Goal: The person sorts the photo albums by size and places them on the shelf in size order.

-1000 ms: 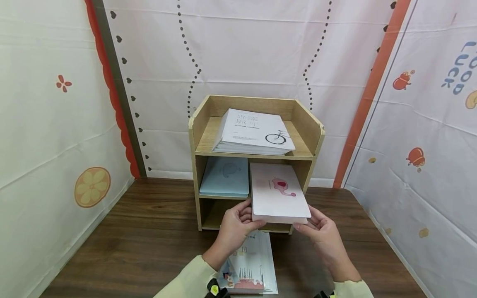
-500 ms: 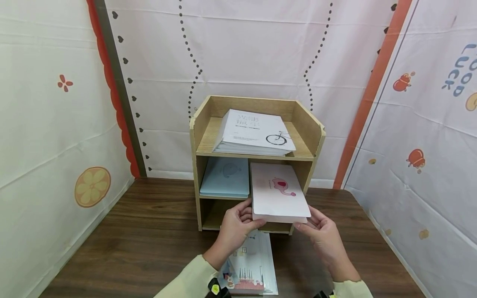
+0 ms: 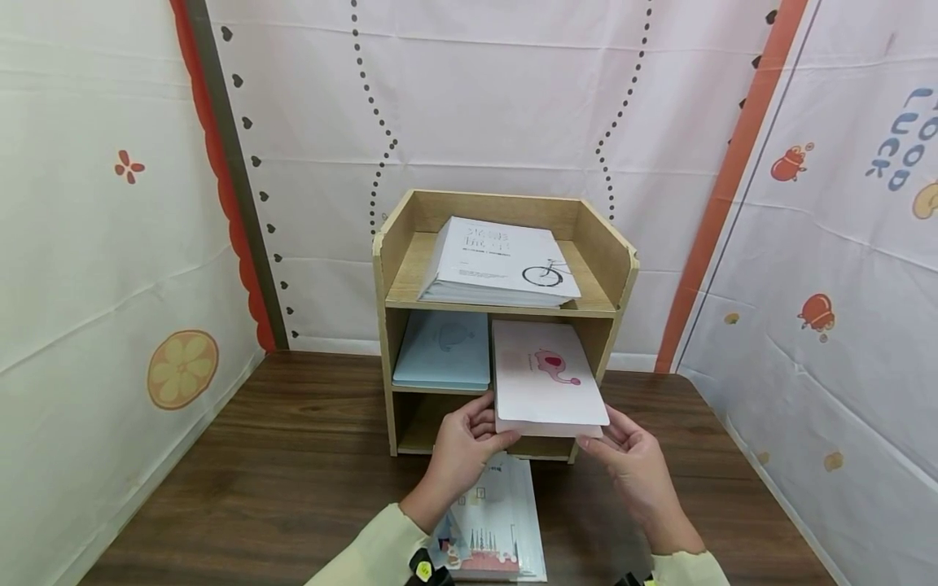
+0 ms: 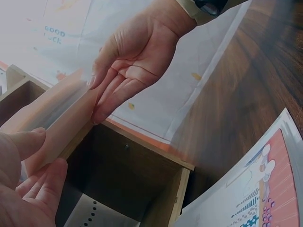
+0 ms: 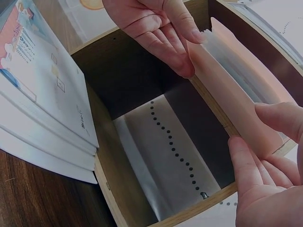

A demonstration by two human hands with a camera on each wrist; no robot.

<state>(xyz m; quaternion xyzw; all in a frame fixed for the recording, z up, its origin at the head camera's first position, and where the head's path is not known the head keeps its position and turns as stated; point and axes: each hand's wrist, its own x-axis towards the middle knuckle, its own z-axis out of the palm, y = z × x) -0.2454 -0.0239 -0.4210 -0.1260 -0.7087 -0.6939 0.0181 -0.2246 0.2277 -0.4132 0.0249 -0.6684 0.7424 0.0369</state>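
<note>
A pale pink notebook [image 3: 550,374] with a red elephant on its cover lies partly in the right half of the rack's middle shelf, its near end jutting out over the front edge. My left hand [image 3: 472,439] holds the near left corner, thumb at the front edge and fingers at the side and beneath. At the near right corner my right hand [image 3: 630,456] grips the same way. In both wrist views, pages show between the notebook's pink covers. Left of it on that shelf sits a light blue notebook [image 3: 443,350] with an elephant outline.
The wooden rack [image 3: 387,350] stands on a dark wood table [image 3: 293,456]. White booklets [image 3: 498,256] with a bicycle print are stacked on its top shelf. In front of the rack lie several illustrated booklets [image 3: 491,521]. Printed cloth surrounds the table.
Almost nothing differs. Both hands keep their hold on the pink notebook, whose near edge has shifted very slightly; the head view itself has moved a little.
</note>
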